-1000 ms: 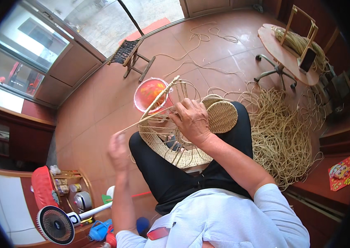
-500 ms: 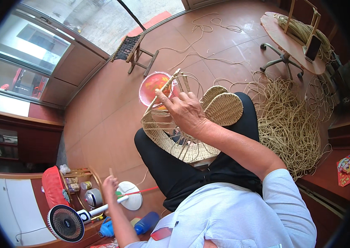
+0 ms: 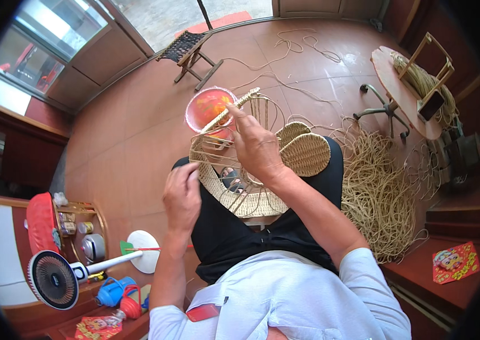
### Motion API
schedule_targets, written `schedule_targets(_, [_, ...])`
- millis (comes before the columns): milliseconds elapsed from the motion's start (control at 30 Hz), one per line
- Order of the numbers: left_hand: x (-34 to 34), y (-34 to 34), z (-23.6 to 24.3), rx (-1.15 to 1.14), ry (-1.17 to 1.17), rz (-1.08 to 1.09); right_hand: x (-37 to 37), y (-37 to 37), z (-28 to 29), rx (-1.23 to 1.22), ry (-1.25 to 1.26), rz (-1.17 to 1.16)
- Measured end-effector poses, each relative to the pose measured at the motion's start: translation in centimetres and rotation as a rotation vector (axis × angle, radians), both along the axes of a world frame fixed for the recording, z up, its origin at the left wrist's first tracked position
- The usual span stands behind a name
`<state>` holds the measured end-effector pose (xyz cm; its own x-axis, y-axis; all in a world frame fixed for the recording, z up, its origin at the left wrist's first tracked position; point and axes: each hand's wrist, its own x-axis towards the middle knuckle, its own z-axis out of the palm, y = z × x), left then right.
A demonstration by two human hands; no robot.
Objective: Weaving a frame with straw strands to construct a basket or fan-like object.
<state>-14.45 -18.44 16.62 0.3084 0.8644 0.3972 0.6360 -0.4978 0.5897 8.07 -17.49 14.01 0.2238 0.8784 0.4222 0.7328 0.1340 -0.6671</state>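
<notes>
A partly woven straw-coloured basket (image 3: 251, 205) rests across my thighs. It has a curved woven band, a bound rim and loose cords across the gap. My right hand (image 3: 259, 152) grips its upper part, the index finger reaching up along the rim. Beside the left end of the band, my left hand (image 3: 182, 195) is closed, its fingertips close to the loose cords. Whatever those fingers pinch is too small to make out. Two rounded woven lobes (image 3: 306, 154) stand to the right of my right hand, over my right thigh.
A pink-red basin (image 3: 197, 107) sits on the floor beyond the basket. A big heap of cord (image 3: 379, 198) lies at right, with strands trailing across the floor. A folding stool (image 3: 186, 51) stands far off, a round wheeled table (image 3: 384, 73) far right, a fan (image 3: 54, 280) at left.
My left hand has come from the far left, near the fan, to beside the basket's left end. My right hand stays on the basket. The whole view has shifted slightly.
</notes>
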Motion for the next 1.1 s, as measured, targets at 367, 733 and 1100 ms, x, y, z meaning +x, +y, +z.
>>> schedule_targets(367, [14.0, -2.3, -2.7, 0.176, -0.015, -0.517, 21.0, -9.5, 1.8, -0.065, 1.216, 0.074])
schedule_targets(733, [-8.1, 4.8, -3.3, 0.548, 0.556, -0.499, 62.2, -63.8, -8.9, 0.188, 1.134, -1.242])
schedule_targets(1100, [-16.5, 7.7, -4.1, 0.421, 0.622, -0.357, 52.0, -76.5, -13.8, 0.396, 1.357, -1.575])
